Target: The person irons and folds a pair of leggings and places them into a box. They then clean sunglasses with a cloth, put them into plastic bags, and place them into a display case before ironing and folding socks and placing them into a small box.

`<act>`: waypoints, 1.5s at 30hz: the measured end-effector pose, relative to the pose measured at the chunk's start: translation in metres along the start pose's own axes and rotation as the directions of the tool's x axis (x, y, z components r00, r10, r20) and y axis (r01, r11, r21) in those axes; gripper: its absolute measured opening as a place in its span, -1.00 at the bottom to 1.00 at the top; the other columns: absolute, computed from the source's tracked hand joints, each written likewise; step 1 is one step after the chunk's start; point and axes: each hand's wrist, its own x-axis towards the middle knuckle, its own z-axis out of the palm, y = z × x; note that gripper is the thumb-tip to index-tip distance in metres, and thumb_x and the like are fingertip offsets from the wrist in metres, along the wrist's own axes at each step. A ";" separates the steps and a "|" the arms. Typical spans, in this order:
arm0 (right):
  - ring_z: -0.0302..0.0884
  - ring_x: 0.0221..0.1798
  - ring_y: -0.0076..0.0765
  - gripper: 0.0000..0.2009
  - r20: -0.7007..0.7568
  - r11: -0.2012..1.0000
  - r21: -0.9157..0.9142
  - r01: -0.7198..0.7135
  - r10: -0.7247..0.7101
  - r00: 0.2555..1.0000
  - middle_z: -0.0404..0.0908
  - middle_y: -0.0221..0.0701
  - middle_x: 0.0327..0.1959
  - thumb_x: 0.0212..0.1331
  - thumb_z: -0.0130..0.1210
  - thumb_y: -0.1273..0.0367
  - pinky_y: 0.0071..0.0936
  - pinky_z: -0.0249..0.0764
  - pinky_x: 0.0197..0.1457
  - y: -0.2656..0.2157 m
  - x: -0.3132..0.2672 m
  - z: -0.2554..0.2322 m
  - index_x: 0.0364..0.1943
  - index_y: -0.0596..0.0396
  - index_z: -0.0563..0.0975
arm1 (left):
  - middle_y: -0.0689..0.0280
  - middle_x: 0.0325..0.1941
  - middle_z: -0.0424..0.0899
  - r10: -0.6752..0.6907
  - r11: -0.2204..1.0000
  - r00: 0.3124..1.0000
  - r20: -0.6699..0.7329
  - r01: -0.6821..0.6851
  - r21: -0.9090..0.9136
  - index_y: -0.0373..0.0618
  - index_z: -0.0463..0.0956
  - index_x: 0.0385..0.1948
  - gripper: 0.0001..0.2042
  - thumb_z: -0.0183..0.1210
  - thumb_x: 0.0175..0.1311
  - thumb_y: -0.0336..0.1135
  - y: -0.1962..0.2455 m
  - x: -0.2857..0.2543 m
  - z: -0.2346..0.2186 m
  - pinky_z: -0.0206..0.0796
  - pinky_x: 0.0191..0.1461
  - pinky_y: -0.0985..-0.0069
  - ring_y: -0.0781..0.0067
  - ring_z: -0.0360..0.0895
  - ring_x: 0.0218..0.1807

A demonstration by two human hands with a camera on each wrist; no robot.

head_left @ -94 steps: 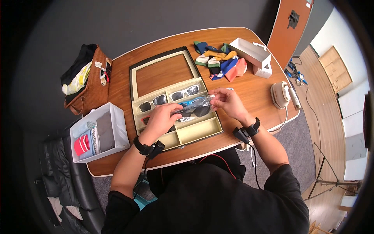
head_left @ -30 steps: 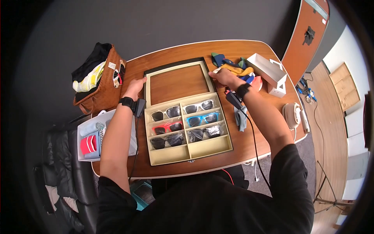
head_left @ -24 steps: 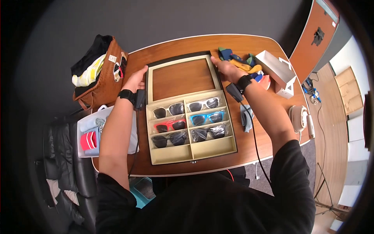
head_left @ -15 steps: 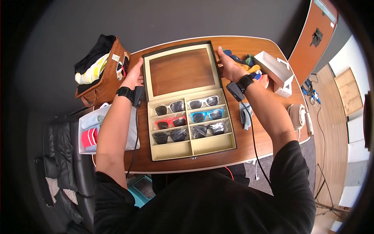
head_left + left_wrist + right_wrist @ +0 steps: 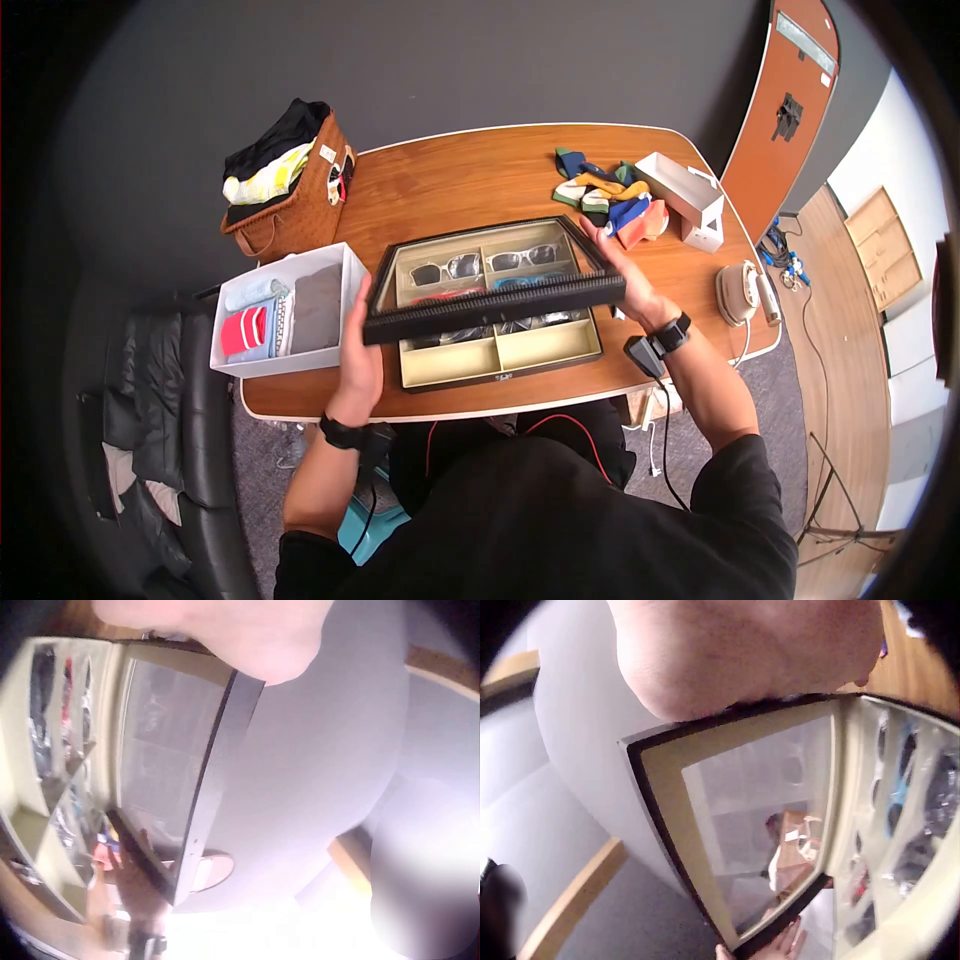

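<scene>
The black-edged case lies on the table, its windowed lid tilted partway over the compartments. Through the window show white-framed sunglasses, with red, blue and dark pairs partly hidden by the lid's thick edge. Two bare cream compartments are at the front. My left hand presses against the lid's left side, fingers extended. On the right side, my right hand touches the lid with straight fingers; the left wrist view shows that hand spread along the lid's edge.
A white box of folded clothes and a brown basket of clothes stand at left. Bunched colourful socks, a white carton and a beige appliance are at right. A black sofa is beyond the table's left edge.
The lid has swung up from lying back and come toward my body, over the compartments. Both hands have come nearer with it, along its two sides.
</scene>
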 end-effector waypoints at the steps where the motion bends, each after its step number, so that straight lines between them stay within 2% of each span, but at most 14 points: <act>1: -0.17 0.80 -0.30 -0.16 0.011 0.998 -0.057 -0.012 0.013 1.000 -0.10 -0.29 0.80 0.63 -0.20 -0.20 -0.28 -0.22 0.80 0.015 -0.006 -0.010 0.74 -0.01 -0.07 | 0.06 0.64 0.35 0.000 1.000 1.000 -0.002 0.000 -0.004 -0.31 0.22 0.60 -0.31 -0.18 0.73 0.12 -0.008 -0.014 -0.008 -0.16 0.77 0.29 0.22 0.19 0.68; 3: -0.21 0.80 -0.29 -0.15 0.029 0.974 -0.227 -0.024 0.031 0.999 -0.17 -0.27 0.81 0.66 -0.19 -0.15 -0.32 -0.22 0.80 0.021 -0.023 -0.013 0.74 0.07 -0.16 | -0.07 0.68 0.24 0.078 0.875 0.993 0.083 -0.108 0.472 -0.35 0.18 0.60 -0.32 0.06 0.65 -0.04 -0.031 -0.030 -0.026 -0.08 0.75 0.23 0.08 0.13 0.72; 5: -0.28 0.82 -0.21 -0.11 0.048 0.881 -0.472 -0.024 0.053 0.997 -0.20 -0.10 0.80 0.68 -0.16 -0.09 -0.32 -0.23 0.79 0.031 -0.042 -0.011 0.71 0.21 -0.29 | -0.19 0.71 0.16 0.098 0.589 0.968 0.231 -0.244 0.771 -0.35 0.18 0.59 -0.25 0.26 0.54 -0.10 -0.038 -0.047 -0.035 -0.06 0.74 0.14 -0.10 0.08 0.74; 8: -0.12 0.78 -0.17 -0.14 0.075 0.846 -0.527 0.078 -0.045 0.996 -0.01 -0.02 0.74 0.67 -0.01 0.07 -0.30 -0.14 0.78 0.052 -0.070 -0.003 0.69 0.30 -0.20 | -0.23 0.73 0.04 0.138 0.298 0.903 0.408 -0.431 0.852 -0.27 0.24 0.58 -0.12 0.46 0.32 -0.01 -0.034 -0.076 -0.013 -0.10 0.73 -0.08 -0.35 0.00 0.73; 9: -0.03 0.76 -0.15 -0.13 -0.003 0.852 -0.523 0.003 -0.005 1.000 0.10 -0.02 0.70 0.63 0.07 0.10 -0.30 -0.06 0.76 0.062 -0.077 -0.006 0.68 0.33 -0.17 | -0.18 0.77 -0.06 0.120 0.188 0.885 0.450 -0.465 0.865 -0.21 0.27 0.58 -0.07 0.51 0.23 0.02 -0.030 -0.081 -0.011 -0.10 0.73 -0.08 -0.30 -0.04 0.75; 12: 0.04 0.75 -0.06 0.03 -0.122 0.878 -0.478 -0.015 -0.050 0.991 0.11 0.07 0.69 0.41 0.37 0.16 -0.23 0.03 0.74 0.068 -0.103 0.016 0.69 0.27 -0.12 | -0.13 0.67 0.23 0.116 -0.172 0.825 0.553 -0.532 0.829 -0.16 0.38 0.52 -0.17 0.48 0.23 -0.03 -0.027 -0.077 -0.015 -0.07 0.70 -0.19 -0.22 0.13 0.69; 13: 0.03 0.75 0.05 0.11 -0.091 0.774 -0.631 0.047 -0.133 0.987 0.07 0.11 0.70 0.29 0.47 0.19 -0.18 0.06 0.74 0.055 -0.105 0.028 0.69 0.24 -0.11 | -0.08 0.62 0.33 0.111 -0.106 0.837 0.535 -0.526 0.844 -0.16 0.43 0.48 -0.23 0.48 0.22 -0.10 -0.027 -0.074 -0.012 -0.04 0.69 -0.20 -0.11 0.19 0.68; 15: 0.03 0.74 0.29 0.26 -0.006 0.469 -0.874 0.130 -0.277 0.961 -0.03 0.18 0.71 -0.05 0.67 0.21 -0.09 0.17 0.71 0.038 -0.098 0.047 0.70 0.14 -0.01 | -0.04 0.61 0.36 0.111 -0.154 0.842 0.529 -0.511 0.846 -0.19 0.46 0.45 -0.25 0.49 0.20 -0.13 -0.028 -0.063 -0.005 -0.01 0.70 -0.14 -0.03 0.23 0.67; 18: 0.15 0.61 0.56 0.09 0.036 0.265 -0.959 0.103 -0.247 0.968 -0.22 0.30 0.71 -0.08 0.65 0.19 0.09 0.45 0.53 0.034 -0.067 0.047 0.64 -0.18 0.26 | -0.01 0.53 0.46 0.118 -0.190 0.832 0.542 -0.516 0.835 -0.21 0.52 0.37 -0.32 0.49 0.20 -0.16 -0.021 -0.032 0.000 0.03 0.68 -0.10 0.00 0.31 0.62; 24: 0.35 0.46 0.60 0.04 0.010 0.331 -0.941 0.068 -0.175 0.985 -0.24 0.44 0.67 0.02 0.61 0.18 0.04 0.56 0.43 0.036 0.024 0.033 0.64 -0.16 0.25 | 0.06 0.34 0.62 0.315 -0.147 0.805 0.502 -0.481 0.864 -0.26 0.60 0.20 -0.33 0.59 0.06 -0.10 0.037 -0.022 -0.035 0.22 0.54 -0.10 -0.01 0.48 0.46; 26: 0.36 0.45 0.61 0.04 0.105 0.256 -0.949 0.185 -0.295 0.950 -0.25 0.44 0.66 0.04 0.60 0.16 0.03 0.57 0.43 0.045 0.066 0.023 0.64 -0.19 0.24 | 0.04 0.33 0.60 0.323 -0.149 0.828 0.458 -0.433 0.889 -0.28 0.58 0.20 -0.24 0.60 0.02 0.03 0.055 -0.023 -0.064 0.24 0.51 -0.06 -0.06 0.50 0.41; 32: 0.39 0.44 0.58 0.01 0.094 0.236 -0.954 0.183 -0.342 0.935 -0.13 0.48 0.63 0.02 0.61 0.11 0.02 0.55 0.45 0.047 0.200 0.008 0.61 -0.16 0.30 | 0.05 0.30 0.63 0.201 -0.152 0.924 0.324 -0.298 0.943 -0.30 0.56 0.21 -0.18 0.64 -0.09 0.03 0.062 -0.034 -0.147 0.27 0.49 0.00 -0.10 0.52 0.34; 37: 0.48 0.35 0.59 -0.01 0.080 0.179 -0.973 0.149 -0.343 0.936 -0.12 0.52 0.60 0.06 0.56 -0.01 0.02 0.55 0.47 0.050 0.261 0.016 0.60 -0.15 0.31 | 0.14 -0.11 0.70 0.237 -0.132 0.909 0.344 -0.321 0.938 -0.23 0.63 -0.07 -0.69 0.43 0.18 -0.37 0.059 -0.024 -0.155 0.36 0.23 0.07 0.02 0.62 -0.01; 45: 0.47 0.37 0.58 0.01 0.080 0.176 -0.975 0.136 -0.296 0.952 -0.13 0.60 0.57 0.09 0.52 -0.06 0.01 0.56 0.46 0.042 0.266 0.019 0.63 -0.16 0.25 | 0.24 -0.27 0.67 0.176 -0.002 0.887 0.428 -0.434 0.901 -0.18 0.62 -0.31 -0.89 0.33 0.14 -0.51 0.057 -0.014 -0.153 0.35 0.12 0.18 0.12 0.63 -0.10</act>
